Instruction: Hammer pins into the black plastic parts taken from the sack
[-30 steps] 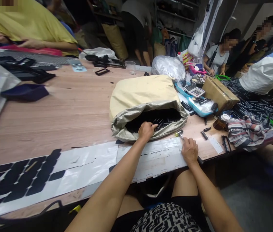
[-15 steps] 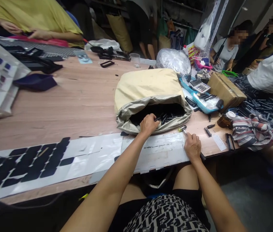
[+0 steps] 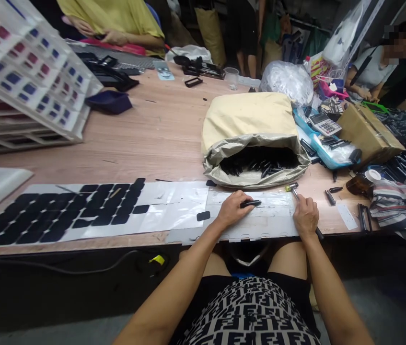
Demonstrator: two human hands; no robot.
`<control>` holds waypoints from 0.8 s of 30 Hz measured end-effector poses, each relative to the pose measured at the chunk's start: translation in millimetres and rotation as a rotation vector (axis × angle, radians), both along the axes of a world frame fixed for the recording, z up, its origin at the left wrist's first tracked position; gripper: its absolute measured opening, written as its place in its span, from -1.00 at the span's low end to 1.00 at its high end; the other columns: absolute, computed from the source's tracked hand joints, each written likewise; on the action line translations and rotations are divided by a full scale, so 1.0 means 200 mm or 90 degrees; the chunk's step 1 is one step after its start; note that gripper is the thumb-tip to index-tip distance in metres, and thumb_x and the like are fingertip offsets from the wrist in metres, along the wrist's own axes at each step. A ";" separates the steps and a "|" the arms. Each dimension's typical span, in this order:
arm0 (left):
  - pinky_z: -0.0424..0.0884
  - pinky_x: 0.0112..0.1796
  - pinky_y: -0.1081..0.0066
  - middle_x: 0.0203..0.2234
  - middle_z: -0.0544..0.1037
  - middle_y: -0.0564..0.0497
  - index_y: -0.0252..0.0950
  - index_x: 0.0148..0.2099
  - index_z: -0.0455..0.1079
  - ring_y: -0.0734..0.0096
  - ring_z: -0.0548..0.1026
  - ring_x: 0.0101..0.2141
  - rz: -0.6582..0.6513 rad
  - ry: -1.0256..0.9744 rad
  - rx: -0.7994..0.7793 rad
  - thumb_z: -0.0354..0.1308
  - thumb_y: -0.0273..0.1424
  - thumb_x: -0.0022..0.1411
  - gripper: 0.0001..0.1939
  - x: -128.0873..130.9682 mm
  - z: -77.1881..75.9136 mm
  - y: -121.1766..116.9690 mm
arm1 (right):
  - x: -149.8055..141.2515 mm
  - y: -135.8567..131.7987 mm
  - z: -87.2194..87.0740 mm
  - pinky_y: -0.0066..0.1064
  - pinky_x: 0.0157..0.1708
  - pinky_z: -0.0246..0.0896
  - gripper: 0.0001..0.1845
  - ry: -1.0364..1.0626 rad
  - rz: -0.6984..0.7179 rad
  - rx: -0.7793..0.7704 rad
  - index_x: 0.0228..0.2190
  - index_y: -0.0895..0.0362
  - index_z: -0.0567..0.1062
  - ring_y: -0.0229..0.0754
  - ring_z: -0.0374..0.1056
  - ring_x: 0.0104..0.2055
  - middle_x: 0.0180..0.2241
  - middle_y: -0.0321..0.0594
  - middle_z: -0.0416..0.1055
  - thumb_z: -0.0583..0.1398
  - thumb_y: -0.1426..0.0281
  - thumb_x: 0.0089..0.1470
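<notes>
My left hand (image 3: 235, 209) is closed on a small black elongated part (image 3: 251, 203), low over the white sheet (image 3: 256, 225) at the table's front edge. My right hand (image 3: 306, 216) grips a small hammer (image 3: 292, 187) by its handle; the yellow-and-metal head points away from me and the dark handle end sticks out below my fist. Just beyond both hands lies a cream sack (image 3: 249, 115), its mouth facing me, with many similar black parts (image 3: 267, 167) inside. A single flat black rounded piece (image 3: 203, 215) lies left of my left hand.
Rows of flat black pieces (image 3: 55, 211) cover the sheet to the left, near a white basket (image 3: 44, 81). On the right are a brown bottle (image 3: 363, 182), a striped cloth (image 3: 395, 201), a cardboard box (image 3: 370, 132) and a calculator (image 3: 325, 123). Co-workers sit across and at right.
My left hand has come out of the sack mouth toward me with a black part in it. The right hand still holds the hammer. The view has turned left.
</notes>
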State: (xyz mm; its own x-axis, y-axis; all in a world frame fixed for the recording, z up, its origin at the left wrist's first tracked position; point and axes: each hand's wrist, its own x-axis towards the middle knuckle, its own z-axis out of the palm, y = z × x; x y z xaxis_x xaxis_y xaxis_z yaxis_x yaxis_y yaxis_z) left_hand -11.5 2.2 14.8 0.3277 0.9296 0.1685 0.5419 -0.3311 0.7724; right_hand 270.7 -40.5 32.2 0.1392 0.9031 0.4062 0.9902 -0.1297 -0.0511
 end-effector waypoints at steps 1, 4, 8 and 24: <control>0.36 -0.18 0.34 -0.28 0.48 0.02 -0.19 -0.12 0.52 0.28 0.44 -0.19 0.002 -0.001 -0.005 0.22 -0.31 0.20 -0.81 0.00 0.00 0.01 | 0.00 0.00 0.01 -0.29 -0.22 0.08 -0.61 0.019 0.007 0.007 0.00 0.09 0.51 -0.08 0.19 -0.21 -0.28 -0.10 0.34 0.03 0.46 0.22; 0.35 -0.23 0.34 -0.31 0.46 0.03 -0.18 -0.12 0.55 0.28 0.43 -0.20 0.014 -0.005 -0.027 0.26 -0.31 0.17 -0.79 0.00 0.01 0.02 | -0.04 -0.04 0.04 -0.30 -0.17 0.17 -0.60 0.132 0.029 0.040 0.01 0.11 0.51 -0.09 0.27 -0.18 -0.26 -0.10 0.41 0.01 0.43 0.24; 0.35 -0.19 0.33 -0.32 0.47 0.04 -0.18 -0.15 0.56 0.28 0.44 -0.19 0.037 -0.016 -0.044 0.31 -0.32 0.14 -0.80 0.01 -0.01 0.03 | -0.18 -0.12 0.09 -0.31 -0.09 0.29 -0.60 0.358 0.146 0.018 0.04 0.12 0.49 -0.12 0.38 -0.10 -0.13 -0.09 0.48 0.02 0.37 0.26; 0.34 -0.18 0.35 -0.33 0.47 0.08 -0.15 -0.20 0.58 0.33 0.44 -0.21 0.058 -0.024 -0.052 0.34 -0.36 0.11 -0.84 0.04 0.00 0.04 | -0.43 -0.17 0.13 -0.31 -0.06 0.34 -0.65 0.405 0.285 -0.058 0.00 0.10 0.51 -0.16 0.43 -0.12 -0.19 -0.13 0.49 0.05 0.39 0.27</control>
